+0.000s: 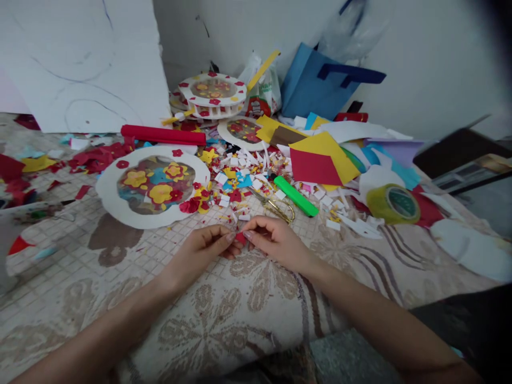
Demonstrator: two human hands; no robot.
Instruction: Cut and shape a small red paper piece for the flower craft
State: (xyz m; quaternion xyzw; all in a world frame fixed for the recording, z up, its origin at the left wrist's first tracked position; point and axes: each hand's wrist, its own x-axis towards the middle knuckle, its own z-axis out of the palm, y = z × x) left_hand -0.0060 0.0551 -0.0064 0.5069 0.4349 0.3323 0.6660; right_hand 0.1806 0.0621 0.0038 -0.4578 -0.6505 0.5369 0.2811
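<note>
Fingertips of the left hand (206, 246) and right hand (272, 240) were pinched on a small red paper scrap (240, 238) at lower centre (mid-shaping, apparently); scissors (276, 209) were left just above.

We cannot make out the small red scrap (240, 238): both hands' fingertips cover most of it. The gold scissors (279, 209) are half buried in paper scraps (244, 178) (only the handles show clearly). The grey object (472, 246) at right is blurred, and the picture's bottom edge cuts off both forearms.
</note>
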